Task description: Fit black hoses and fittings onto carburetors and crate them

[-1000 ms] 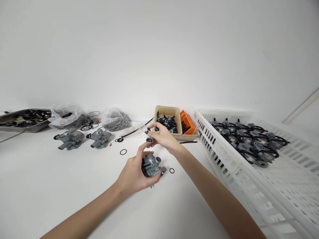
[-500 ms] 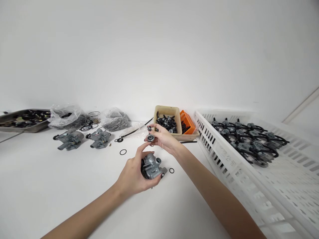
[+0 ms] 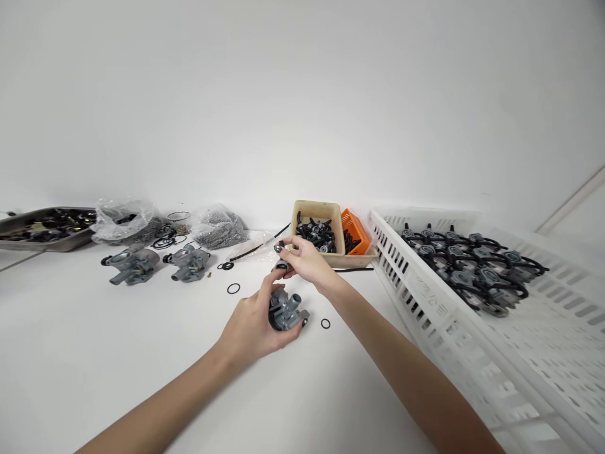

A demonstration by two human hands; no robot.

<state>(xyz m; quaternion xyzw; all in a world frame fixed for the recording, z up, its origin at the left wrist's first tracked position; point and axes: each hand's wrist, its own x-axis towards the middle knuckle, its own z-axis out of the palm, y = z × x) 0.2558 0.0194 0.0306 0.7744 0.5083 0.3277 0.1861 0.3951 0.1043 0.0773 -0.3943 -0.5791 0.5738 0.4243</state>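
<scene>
My left hand is closed around a grey metal carburetor, thumb on its near side and index finger stretched up past its top. Just beyond it, my right hand pinches a small round metal fitting with a black end, close to my left index fingertip. Part of the fitting is hidden by the fingers. A black O-ring lies to the right of the carburetor, and another O-ring to its left.
Two more carburetors stand at the left. Behind them are plastic bags of small parts and a metal tray. A cream bin and an orange basket hold black parts. The white crate at right holds several carburetors.
The small fitting has turned in my right fingers, so its round face shows less. My left hand has tilted the carburetor slightly and shifted it a little up and left.
</scene>
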